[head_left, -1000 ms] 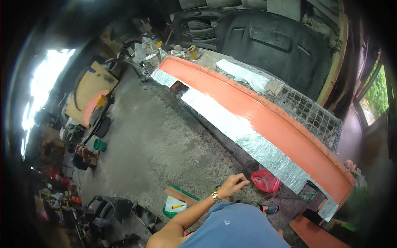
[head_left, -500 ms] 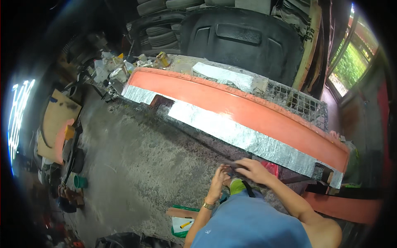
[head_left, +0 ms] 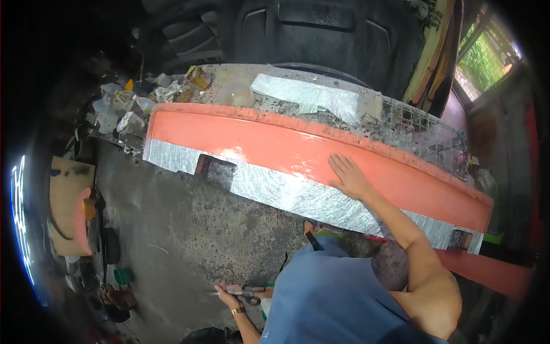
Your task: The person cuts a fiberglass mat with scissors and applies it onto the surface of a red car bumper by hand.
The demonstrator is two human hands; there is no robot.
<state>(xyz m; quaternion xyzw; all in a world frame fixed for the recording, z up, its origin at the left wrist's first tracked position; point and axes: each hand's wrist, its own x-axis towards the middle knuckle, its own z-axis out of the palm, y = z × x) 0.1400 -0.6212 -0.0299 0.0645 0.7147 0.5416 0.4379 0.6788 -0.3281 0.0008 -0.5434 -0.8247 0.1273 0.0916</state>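
My right hand [head_left: 349, 176] lies flat with fingers spread on a long glossy orange panel [head_left: 246, 129]. A strip of whitish fibrous matting, like fibreglass mat [head_left: 281, 189], runs along the panel's near edge, with gaps at two dark notches. Low in the view, well away from the panel, my left hand [head_left: 227, 295] is closed on what look like scissors [head_left: 251, 291]; they are dark and slightly blurred. Its wrist wears a gold-coloured watch.
Behind the panel, another piece of matting [head_left: 309, 94] lies on the worktop beside a wire grid [head_left: 424, 135]. Containers and crumpled scraps [head_left: 120, 109] crowd the left end. A large black moulded panel [head_left: 315, 34] stands behind. A green bucket [head_left: 122, 276] is on the floor.
My hands have separated: the right moved up onto the orange panel, while the left dropped down and left with the scissors. The view has shifted closer to the panel.
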